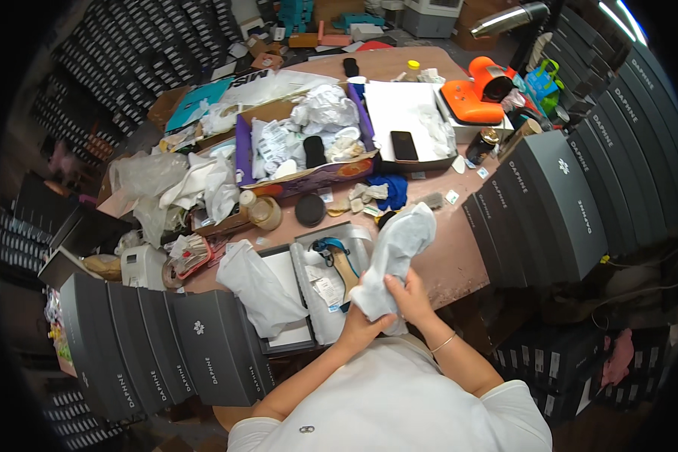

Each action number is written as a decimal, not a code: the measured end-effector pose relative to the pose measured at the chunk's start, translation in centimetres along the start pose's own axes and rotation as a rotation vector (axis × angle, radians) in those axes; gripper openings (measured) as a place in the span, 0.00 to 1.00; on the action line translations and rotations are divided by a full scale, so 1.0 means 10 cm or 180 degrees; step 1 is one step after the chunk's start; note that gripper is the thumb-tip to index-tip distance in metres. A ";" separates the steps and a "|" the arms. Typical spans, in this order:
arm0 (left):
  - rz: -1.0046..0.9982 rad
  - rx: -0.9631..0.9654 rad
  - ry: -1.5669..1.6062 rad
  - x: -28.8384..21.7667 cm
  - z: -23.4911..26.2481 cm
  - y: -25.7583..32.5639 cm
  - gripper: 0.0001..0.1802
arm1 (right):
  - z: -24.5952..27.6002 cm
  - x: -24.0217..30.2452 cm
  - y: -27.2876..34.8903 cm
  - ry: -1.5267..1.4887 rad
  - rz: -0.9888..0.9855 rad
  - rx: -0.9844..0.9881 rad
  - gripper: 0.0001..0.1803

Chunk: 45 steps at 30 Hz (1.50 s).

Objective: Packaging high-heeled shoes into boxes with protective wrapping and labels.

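Both my hands grip a whitish wrapped bundle (399, 241), long and soft-surfaced; what it wraps is hidden. My left hand (367, 329) closes on its lower end, and my right hand (410, 297) pinches its right side. Just left of the bundle lies an open grey shoe box (297, 241) lined with white tissue paper (315, 301). Inside, a sandal (346, 270) with a blue strap and tan insole rests near a printed paper slip (327, 292). A white cloth or paper sheet (258, 290) drapes over the box lid (290, 280) alongside.
Stacked grey shoe boxes flank me at left (211, 339) and right (542, 203). Farther back stand a purple carton (245, 151) of crumpled paper, a white box holding a phone (404, 146), and an orange device (471, 102). A bottle (264, 212) and round black tin (309, 210) sit mid-table.
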<state>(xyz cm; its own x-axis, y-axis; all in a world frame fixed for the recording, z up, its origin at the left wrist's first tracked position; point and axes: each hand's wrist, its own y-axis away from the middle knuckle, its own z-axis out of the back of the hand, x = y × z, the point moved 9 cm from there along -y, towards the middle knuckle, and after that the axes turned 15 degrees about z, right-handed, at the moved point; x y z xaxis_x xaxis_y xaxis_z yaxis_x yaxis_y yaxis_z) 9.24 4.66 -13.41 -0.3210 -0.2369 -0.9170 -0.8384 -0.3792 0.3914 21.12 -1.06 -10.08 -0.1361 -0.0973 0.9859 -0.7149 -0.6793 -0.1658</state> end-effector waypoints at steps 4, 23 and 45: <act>0.0175 -0.1114 0.2261 -0.12 0.73 0.13 0.23 | -0.30 0.67 -0.17 0.0988 0.0816 0.0590 0.24; 0.0755 -0.1035 0.2355 0.12 2.10 0.91 0.28 | -1.40 1.07 -0.31 0.2425 0.1852 0.3723 0.35; 0.0009 -0.0492 0.3083 -0.24 1.32 0.18 0.28 | -1.18 0.66 0.15 0.0411 0.0644 0.1537 0.29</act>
<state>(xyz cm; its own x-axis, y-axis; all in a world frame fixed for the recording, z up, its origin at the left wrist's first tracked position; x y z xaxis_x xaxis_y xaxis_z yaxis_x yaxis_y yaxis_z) 2.71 16.34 -11.50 0.2352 -0.8434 -0.4831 -0.7492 -0.4740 0.4627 11.05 5.82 -4.13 -0.3434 -0.1915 0.9195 -0.2731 -0.9163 -0.2928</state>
